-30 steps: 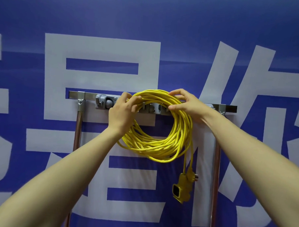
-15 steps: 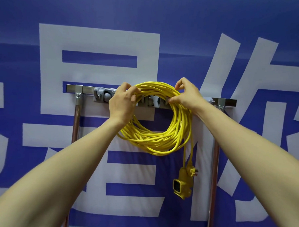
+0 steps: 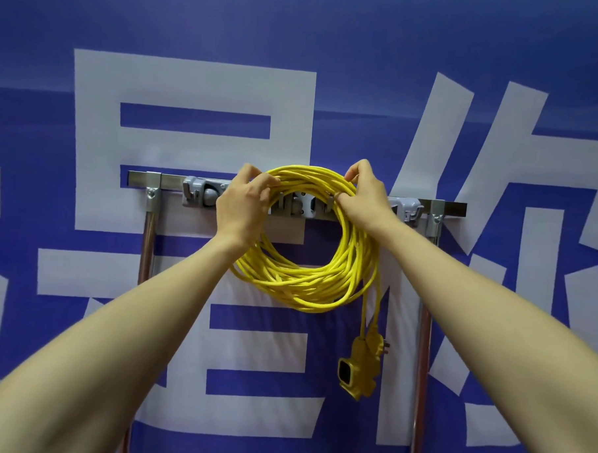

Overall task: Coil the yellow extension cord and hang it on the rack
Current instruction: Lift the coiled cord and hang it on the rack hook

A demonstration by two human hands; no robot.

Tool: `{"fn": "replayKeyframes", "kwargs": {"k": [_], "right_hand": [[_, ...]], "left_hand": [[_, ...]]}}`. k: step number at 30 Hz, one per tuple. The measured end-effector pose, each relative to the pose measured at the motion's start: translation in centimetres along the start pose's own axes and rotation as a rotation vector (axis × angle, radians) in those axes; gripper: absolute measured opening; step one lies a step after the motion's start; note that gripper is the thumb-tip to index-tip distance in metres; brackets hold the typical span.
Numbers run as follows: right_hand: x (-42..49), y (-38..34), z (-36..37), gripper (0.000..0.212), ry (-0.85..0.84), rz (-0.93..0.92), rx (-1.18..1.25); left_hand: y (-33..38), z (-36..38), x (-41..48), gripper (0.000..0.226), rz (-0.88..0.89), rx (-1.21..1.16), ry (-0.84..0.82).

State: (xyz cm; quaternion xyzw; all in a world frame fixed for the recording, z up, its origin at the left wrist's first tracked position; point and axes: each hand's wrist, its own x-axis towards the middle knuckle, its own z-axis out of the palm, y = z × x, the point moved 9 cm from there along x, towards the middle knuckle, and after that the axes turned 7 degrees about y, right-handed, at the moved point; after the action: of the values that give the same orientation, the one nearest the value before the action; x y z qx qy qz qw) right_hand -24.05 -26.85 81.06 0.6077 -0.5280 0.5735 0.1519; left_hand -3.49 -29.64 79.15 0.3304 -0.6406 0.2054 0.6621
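the yellow extension cord (image 3: 305,290), wound into a round coil of many loops, hangs flat against the front of the rack (image 3: 171,181), a horizontal steel bar carrying a grey plastic hook strip (image 3: 198,196). the top of the coil rises just above the bar and the rest droops below it. part of the hook strip shows through the coil's opening. whether any loop already sits on a hook cannot be told, as the hands cover those spots.

the left hand (image 3: 242,206) grips the upper left of the coil, fingers curled over the bundled strands. the right hand (image 3: 364,198) holds the upper right, fingers bunched and pinching strands against the thumb. so the coil spans the gap between the two grips, its weight hanging below both.

from the coil's right side two loose ends drop down: a yellow block socket (image 3: 356,374) and a yellow plug (image 3: 379,343) just beside it, both dangling free. the bar sits on two copper-coloured upright tubes (image 3: 148,250), in front of a blue banner with large white characters (image 3: 194,84).

compared with a second ago, the right hand's fingers no longer lie stretched along the top of the coil but are drawn in at the upper right. the left hand, the coil and the dangling ends keep nearly the same places against the bar.
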Motion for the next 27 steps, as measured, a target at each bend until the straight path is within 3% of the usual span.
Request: {"fn": "replayKeyframes", "kwargs": {"k": [4,18,27], "right_hand": [[0.2,0.2,0.2,0.025,0.096,0.017,-0.058],[-0.6,0.7,0.1,0.032,-0.056,0.071,0.177],[-0.3,1.3,0.2,0.035,-0.044,0.165,0.203]], "left_hand": [[0.4,0.2,0.1,0.019,0.013,0.019,-0.007],[-0.1,0.6,-1.8,0.013,0.114,0.097,0.027],[-0.7,0.8,-3.1,0.032,0.065,0.057,-0.013]]}}
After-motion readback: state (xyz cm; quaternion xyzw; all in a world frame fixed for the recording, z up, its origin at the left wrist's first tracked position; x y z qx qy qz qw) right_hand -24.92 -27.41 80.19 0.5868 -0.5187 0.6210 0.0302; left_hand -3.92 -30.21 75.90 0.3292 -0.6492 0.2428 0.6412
